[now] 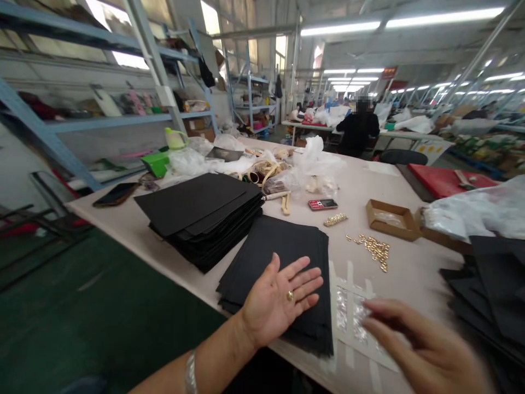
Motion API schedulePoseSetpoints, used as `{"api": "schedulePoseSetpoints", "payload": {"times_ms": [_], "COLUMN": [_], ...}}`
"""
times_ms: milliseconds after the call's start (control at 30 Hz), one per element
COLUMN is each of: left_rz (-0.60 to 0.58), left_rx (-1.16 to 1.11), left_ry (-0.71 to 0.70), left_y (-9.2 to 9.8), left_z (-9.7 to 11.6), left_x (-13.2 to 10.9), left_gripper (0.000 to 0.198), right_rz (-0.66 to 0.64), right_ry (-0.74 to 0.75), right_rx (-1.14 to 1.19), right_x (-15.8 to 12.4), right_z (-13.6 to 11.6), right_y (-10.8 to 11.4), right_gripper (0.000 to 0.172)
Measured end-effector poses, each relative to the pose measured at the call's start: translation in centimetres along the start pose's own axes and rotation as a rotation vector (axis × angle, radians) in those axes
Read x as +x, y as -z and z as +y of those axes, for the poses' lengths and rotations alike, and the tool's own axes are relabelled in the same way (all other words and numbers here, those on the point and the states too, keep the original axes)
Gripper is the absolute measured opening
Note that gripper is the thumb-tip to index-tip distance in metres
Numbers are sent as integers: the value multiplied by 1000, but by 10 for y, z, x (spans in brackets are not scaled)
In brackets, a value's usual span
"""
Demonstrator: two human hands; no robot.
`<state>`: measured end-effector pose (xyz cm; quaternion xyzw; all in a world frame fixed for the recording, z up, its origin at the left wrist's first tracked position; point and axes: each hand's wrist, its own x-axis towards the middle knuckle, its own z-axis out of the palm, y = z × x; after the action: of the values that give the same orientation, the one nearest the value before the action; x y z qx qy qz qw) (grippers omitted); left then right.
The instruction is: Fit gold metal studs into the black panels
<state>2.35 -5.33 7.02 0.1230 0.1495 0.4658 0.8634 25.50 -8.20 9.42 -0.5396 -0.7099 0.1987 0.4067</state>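
My left hand (pixel 275 300) is palm up with its fingers stretched out, above a stack of black sheets (pixel 287 241). A small round gold-coloured piece (pixel 290 296) shows at the base of its fingers; whether it is loose or a ring I cannot tell. My right hand (pixel 414 342), blurred, is at the lower right with thumb and forefinger curved and slightly apart. No object shows between those two fingertips. Under and beside it, pale tape strips (pixel 350 306) cross clear shiny material (pixel 341 309) on the table. Small gold-coloured metal pieces (pixel 375 250) lie in a loose pile farther back.
A taller stack of black sheets (pixel 197 205) stands at left, more black sheets (pixel 492 284) at right. Behind are a red phone (pixel 322 204), a shallow cardboard box (pixel 391 220), plastic bags (pixel 315 158) and a green box (pixel 157 163). A person in black (pixel 359 128) sits farther off.
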Motion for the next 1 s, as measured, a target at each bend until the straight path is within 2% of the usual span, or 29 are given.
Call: {"api": "schedulePoseSetpoints", "payload": {"times_ms": [67,100,200,267,367,433,500,567,600,700,800,867,1000], "left_rz": [-27,-43,-86,-102,-111,-87,-20,86,141,228,216,192,146], "left_rx": [-6,-8,6,33,118,298,791,1437,1662,1930,2145,2261,2421], "left_ry": [-6,-8,-12,-15,-14,-13,-80,-218,-289,-327,-245,-161,-6], "left_y": [0,1,5,8,11,12,13,17,20,33,45,50,51], "left_z": [-4,-5,-10,-13,-19,-17,-3,26,44,101,139,151,159], "left_x": [0,0,-1,0,2,6,14,27,36,68,98,111,124], "left_gripper": [71,71,70,68,70,71,63,48,43,44,48,44,41], "right_rz": [-213,-269,-314,-328,-396,-430,-379,-299,-259,-167,-66,-65,-107], "right_ry": [56,60,34,3,-93,-168,-245,-312,-339,-386,-457,-508,-556], "right_rx": [92,126,173,197,290,357,385,377,369,361,391,409,416], "right_x": [5,8,13,16,19,21,23,24,24,23,21,21,21], "right_z": [-19,-27,-38,-35,-24,-14,0,16,25,48,64,70,74], "right_y": [-38,-55,-89,-96,-92,-89,-84,-79,-76,-69,-70,-74,-80], "right_gripper": [14,11,8,7,9,13,19,26,29,30,32,34,36]}}
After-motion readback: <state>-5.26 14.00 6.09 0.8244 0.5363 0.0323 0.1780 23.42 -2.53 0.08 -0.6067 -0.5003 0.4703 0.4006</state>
